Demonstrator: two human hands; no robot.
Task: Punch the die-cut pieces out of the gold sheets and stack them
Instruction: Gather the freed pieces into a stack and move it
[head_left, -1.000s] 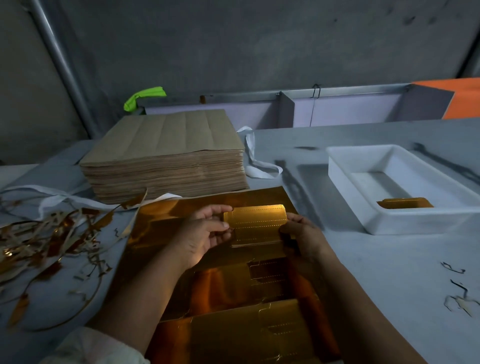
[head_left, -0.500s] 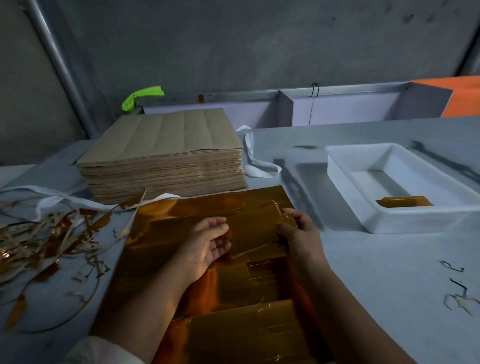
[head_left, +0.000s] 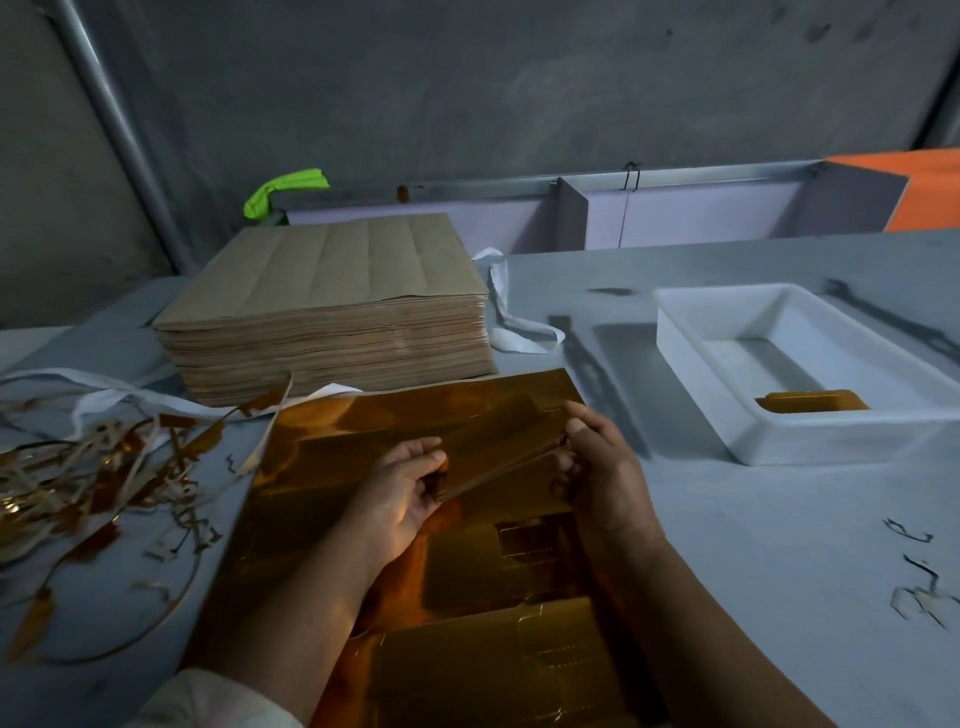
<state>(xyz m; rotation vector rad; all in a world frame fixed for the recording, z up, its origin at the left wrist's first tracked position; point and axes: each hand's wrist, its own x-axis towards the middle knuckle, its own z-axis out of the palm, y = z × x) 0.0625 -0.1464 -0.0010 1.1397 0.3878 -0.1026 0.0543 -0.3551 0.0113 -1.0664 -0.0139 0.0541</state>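
Both hands hold one small bundle of gold pieces (head_left: 498, 452) between them. The left hand (head_left: 410, 493) curls its fingers round the bundle's near end, and the right hand (head_left: 602, 467) pinches the far end between thumb and fingers. The bundle hangs just above the gold sheet (head_left: 363, 447), which lies on the desk (head_left: 727, 545) under both hands. The pieces in it are too close to count.

A second gold sheet (head_left: 467, 670) overlaps the first near the wrists. At least two die-cut outlines between the forearms are not yet punched. To the right of the right hand, one white tray (head_left: 691, 364) holds one low pile (head_left: 810, 402) of finished pieces. Left of the left hand lies one heap of scraps (head_left: 78, 483). Beyond the hands sits one tall brown stack (head_left: 327, 312), probably sheets waiting. Judging by that, most of the work is left.
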